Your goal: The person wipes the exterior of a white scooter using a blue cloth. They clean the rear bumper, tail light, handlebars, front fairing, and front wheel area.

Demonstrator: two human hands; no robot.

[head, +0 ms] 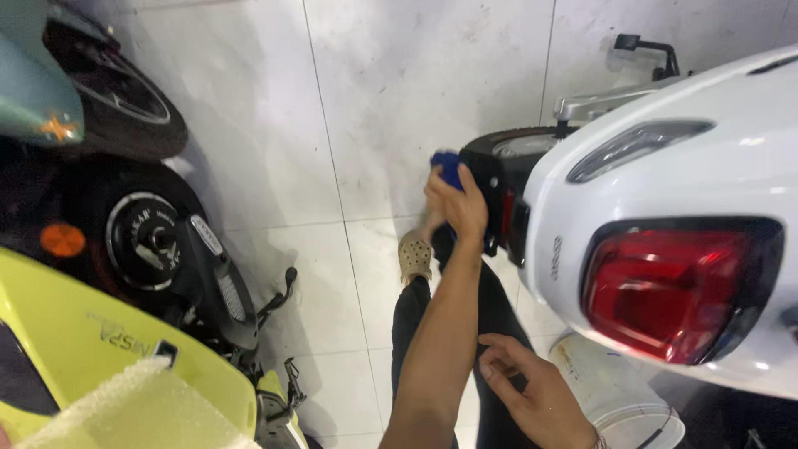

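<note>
My left hand (455,204) is stretched forward and grips a blue cloth (447,166). It presses the cloth against the black rear mudguard (492,179) of a white scooter (665,179). The mudguard sits below the scooter's red tail light (669,287) and over the rear tyre (519,141). My right hand (532,392) rests with bent fingers on my black trouser leg (499,312), holding nothing. My foot in a beige perforated clog (415,258) stands on the white tiled floor (274,125) just left of the mudguard.
A yellow-green scooter (83,341) with a black rear wheel (141,237) stands close on the left. A teal scooter (33,83) is behind it. A white foam sheet (133,411) lies at bottom left. A white bucket (619,399) sits under the white scooter's tail.
</note>
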